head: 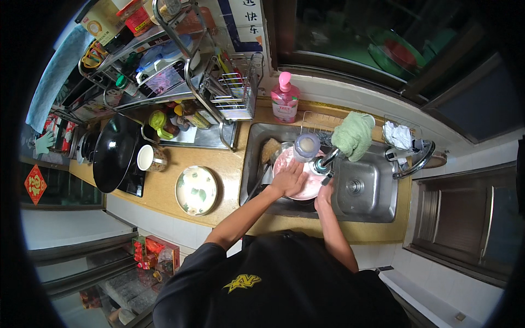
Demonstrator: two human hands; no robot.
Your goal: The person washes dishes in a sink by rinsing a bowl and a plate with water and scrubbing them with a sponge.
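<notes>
A pink plate (305,190) is in the left basin of a steel double sink (365,213), below the faucet (328,158). My left hand (290,180) lies flat on the plate's surface with its fingers stretched out. At the plate's right edge, my right hand (325,192) grips the rim, its fingers partly hidden behind the faucet. A clear, lilac-tinted round container (307,147) is just above my left fingertips. Beside the plate at the left are a tan sponge or scrubber (270,151) and a metal bowl, partly covered.
A floral plate (196,190), a mug (151,158) and a black wok (115,153) stand on the left counter. Behind the sink is a pink pump bottle (285,100). A green cloth (353,135) hangs over the faucet. A metal rack (188,74) holds jars and bottles.
</notes>
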